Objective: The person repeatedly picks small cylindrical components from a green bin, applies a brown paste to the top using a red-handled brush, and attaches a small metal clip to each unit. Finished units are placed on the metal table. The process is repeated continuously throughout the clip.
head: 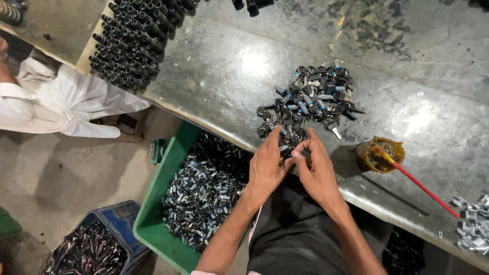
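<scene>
Left hand (266,165) and right hand (315,170) meeting at the desk's (224,81) near edge, fingers pinching a small key part (286,149) beside the key pile (308,102). Likely to slip off the edge into the green crate (163,198) below.

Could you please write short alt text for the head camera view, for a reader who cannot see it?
Two bare hands, left hand and right hand, meet over a small part at the near edge of a pile of keys on a grey metal bench; a green bin of metal cylinders sits below.
</scene>
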{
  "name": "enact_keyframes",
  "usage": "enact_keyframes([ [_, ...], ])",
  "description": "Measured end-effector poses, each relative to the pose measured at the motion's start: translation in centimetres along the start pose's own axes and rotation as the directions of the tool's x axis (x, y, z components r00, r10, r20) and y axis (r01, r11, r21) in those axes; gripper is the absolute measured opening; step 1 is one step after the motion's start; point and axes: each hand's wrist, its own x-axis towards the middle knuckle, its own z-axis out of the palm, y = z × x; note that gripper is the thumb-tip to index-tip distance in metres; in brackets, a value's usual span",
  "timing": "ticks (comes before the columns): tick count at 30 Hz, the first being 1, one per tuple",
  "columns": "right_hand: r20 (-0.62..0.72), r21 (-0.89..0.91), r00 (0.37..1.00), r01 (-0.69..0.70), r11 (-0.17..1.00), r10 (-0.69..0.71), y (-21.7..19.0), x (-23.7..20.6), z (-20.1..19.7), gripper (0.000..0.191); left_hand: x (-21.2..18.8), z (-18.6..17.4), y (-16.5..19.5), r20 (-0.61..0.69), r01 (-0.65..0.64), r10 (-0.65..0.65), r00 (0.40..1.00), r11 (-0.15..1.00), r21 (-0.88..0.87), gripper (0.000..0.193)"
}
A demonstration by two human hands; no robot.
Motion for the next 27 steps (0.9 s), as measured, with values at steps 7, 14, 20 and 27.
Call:
enact_keyframes([
  [7, 0.014, -0.069, 0.994, -0.111, 0.991, 0.113, 0.1, 0.6, -0.2, 0.015, 0.0, 0.0, 0.8, 0.042, 0.119, -0.121, 0.992, 0.991, 0.057, 0.056],
  [14, 0.017, -0.030, 0.999, -0.048, 0.998, 0.049, 1.0, 0.6, 0.0, 0.014, 0.0, 0.0, 0.8, 0.045, 0.082, -0.084, 0.995, 0.996, 0.032, 0.050],
  [20, -0.001, 0.203, 1.000, 0.000, 0.979, 0.000, 2.4, 0.1, 1.1, 0.010, -0.7, 0.8, 1.1, -0.021, 0.044, -0.046, 0.999, 0.996, -0.072, 0.030],
  [27, -0.035, 0.896, 0.982, -0.052, 0.440, 0.188, 2.8, -1.4, 1.4, 0.010, -2.7, 0.5, 4.2, -0.072, -0.254, 0.246, 0.967, 0.959, -0.128, 0.048],
])
